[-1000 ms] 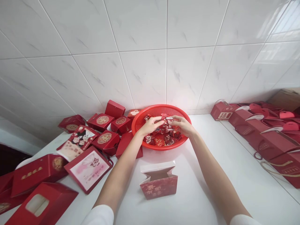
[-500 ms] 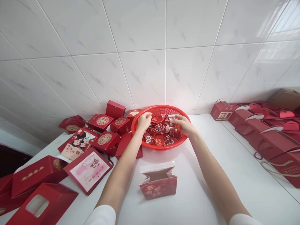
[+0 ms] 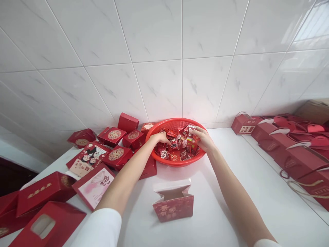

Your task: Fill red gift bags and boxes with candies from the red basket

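A red plastic basket (image 3: 175,164) stands against the tiled wall, filled with small wrapped sweets (image 3: 181,141) in mostly red packets. My left hand (image 3: 161,138) reaches in over its left side, fingers stretched down among the sweets. Over the right side is my right hand (image 3: 203,138), its fingers extended and apart. Those fingertips are beside a red-and-white packet (image 3: 191,127); whether they grip it is hard to see. Between my forearms, nearer me, an open-topped red paper gift box (image 3: 173,207) stands upright on the white table.
Red gift boxes (image 3: 114,134) of several shapes crowd the left side, some with round gold prints. A box with a pink picture (image 3: 94,185) lies near my left forearm. Rows of handled red boxes (image 3: 290,151) fill the right, with a brown carton (image 3: 315,109) behind.
My left hand has moved down and forward into the sweets from above them. My right hand stays at the basket's right side with small finger movements. The view has tilted slightly.
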Tool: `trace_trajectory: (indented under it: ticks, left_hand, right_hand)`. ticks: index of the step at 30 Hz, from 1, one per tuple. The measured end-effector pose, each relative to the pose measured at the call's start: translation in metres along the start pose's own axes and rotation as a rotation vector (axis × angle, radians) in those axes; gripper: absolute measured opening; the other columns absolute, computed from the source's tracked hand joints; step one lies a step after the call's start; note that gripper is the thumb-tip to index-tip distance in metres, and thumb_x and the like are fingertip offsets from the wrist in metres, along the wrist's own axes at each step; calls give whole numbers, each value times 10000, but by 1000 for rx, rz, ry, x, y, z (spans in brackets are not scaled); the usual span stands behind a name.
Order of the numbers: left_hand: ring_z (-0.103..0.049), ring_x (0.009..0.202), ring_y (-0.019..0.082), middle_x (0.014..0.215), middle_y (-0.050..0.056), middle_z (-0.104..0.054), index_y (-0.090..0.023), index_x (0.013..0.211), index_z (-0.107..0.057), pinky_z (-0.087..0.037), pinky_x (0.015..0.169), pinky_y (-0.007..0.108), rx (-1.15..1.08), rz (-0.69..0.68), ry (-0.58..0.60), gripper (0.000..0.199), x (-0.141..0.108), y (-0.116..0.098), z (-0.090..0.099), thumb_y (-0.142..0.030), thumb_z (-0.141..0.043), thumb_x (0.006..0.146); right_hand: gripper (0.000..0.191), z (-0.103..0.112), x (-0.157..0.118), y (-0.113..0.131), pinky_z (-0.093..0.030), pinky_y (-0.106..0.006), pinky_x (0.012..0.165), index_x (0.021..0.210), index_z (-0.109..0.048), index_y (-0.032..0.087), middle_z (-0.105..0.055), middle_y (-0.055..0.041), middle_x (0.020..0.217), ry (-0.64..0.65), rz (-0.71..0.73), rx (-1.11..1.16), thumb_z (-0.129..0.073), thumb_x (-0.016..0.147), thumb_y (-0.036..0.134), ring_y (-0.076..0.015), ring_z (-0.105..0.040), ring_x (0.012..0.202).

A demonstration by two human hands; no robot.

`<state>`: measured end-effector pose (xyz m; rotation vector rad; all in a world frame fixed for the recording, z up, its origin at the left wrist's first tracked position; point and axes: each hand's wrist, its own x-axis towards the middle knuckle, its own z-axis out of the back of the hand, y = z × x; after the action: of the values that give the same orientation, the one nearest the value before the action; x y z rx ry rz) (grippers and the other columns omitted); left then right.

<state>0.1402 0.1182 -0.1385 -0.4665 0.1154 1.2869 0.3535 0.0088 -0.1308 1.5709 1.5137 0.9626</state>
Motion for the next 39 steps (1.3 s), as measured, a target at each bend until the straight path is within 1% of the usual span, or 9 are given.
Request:
trace_trajectory:
  ticks: [5, 8, 13, 16, 19, 21, 24, 32, 39]
  left_hand:
    - [-442, 1380, 348, 1542, 133, -413, -229, 1464, -419, -442, 1056, 378, -1, -55, 92, 1060, 4, 1, 3, -537, -836, 540]
    - [-418, 1396, 342, 1551, 126, -402, -222, 1495, -371, -421, 1077, 372, -9, -103, 139, 1086, 1, 3, 0, -502, -831, 551]
    - [-460, 1366, 326, 1514, 94, -468, -233, 1433, -468, -421, 1071, 331, -37, -197, 103, 1020, -3, 6, -3, -404, -855, 505]
    - [-568, 1251, 333, 1347, 71, -634, -231, 1264, -627, -482, 989, 329, -119, -238, 18, 827, -5, 3, -4, -307, -858, 474]
    - [-671, 1060, 300, 1068, 54, -751, -188, 1076, -715, -526, 876, 316, -211, -278, -44, 496, -9, -3, -5, -232, -754, 584]
    - [-692, 978, 275, 964, 40, -763, -174, 1026, -730, -527, 853, 315, -266, -325, -58, 394, -10, -6, -5, -221, -690, 637]
    - [-691, 913, 265, 873, 29, -762, -170, 956, -747, -523, 831, 318, -358, -385, -78, 347, -12, -8, -5, -205, -679, 618]
    - [-638, 666, 209, 641, 34, -690, -152, 626, -682, -470, 603, 270, -461, -367, -105, 90, -14, -8, -4, -206, -611, 617]
    - [-462, 477, 134, 426, -20, -471, -172, 424, -525, -339, 508, 260, -450, -344, -38, 211, -18, -12, -2, -211, -584, 622]
  right_hand:
    - [277, -2, 1, 1, -367, -195, 414, 704, -661, 204, -626, 23, 726, -51, 12, 29, -862, 518, 248, -106, -518, 628]
    - [283, -3, 1, 1, -388, -193, 423, 724, -676, 200, -627, 26, 724, -59, 8, 24, -861, 517, 253, -101, -519, 623]
    - [307, -5, -1, 1, -383, -210, 430, 716, -643, 200, -646, 28, 708, -65, 10, 39, -864, 509, 251, -112, -551, 609]
    - [312, -6, -2, 2, -378, -203, 427, 712, -641, 201, -645, 29, 700, -72, 15, 45, -868, 504, 254, -112, -553, 610]
    - [305, -7, -3, 3, -357, -190, 403, 681, -642, 196, -624, 32, 669, -94, 16, 50, -870, 485, 247, -99, -517, 577]
    - [295, -8, -4, 3, -351, -189, 396, 687, -652, 194, -626, 28, 674, -102, 14, 52, -864, 487, 246, -97, -508, 574]
    - [291, -8, -4, 4, -354, -190, 398, 715, -671, 193, -641, 19, 708, -127, 18, 50, -851, 493, 245, -105, -521, 604]
    - [287, -10, -6, 6, -362, -205, 425, 685, -641, 204, -641, 23, 731, -165, 23, 48, -860, 507, 256, -120, -537, 654]
    - [304, -8, -5, 5, -340, -199, 419, 644, -600, 203, -606, 39, 690, -162, 17, 47, -862, 501, 261, -104, -507, 616]
